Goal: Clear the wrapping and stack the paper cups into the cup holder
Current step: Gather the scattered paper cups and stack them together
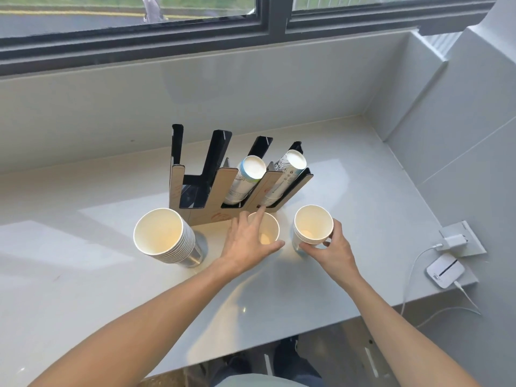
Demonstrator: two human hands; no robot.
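Head view shows the right hand (pixel 332 251) clasping a small cup stack (pixel 313 225) on the table (pixel 111 275); the left hand's (pixel 245 241) grip spreads loosely around the middle cup (pixel 265 231), before the cup holder (pixel 240 180); a careless lift could topple either stack.

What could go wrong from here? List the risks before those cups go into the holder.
1. The big cup stack stands near the left forearm; pulling the arm back could knock it over.
2. The left hand reaches over the middle cup toward the cup holder, so it may tip that cup.
3. The right hand pinches the small stack near its rim, so lower cups might slip off when lifted.
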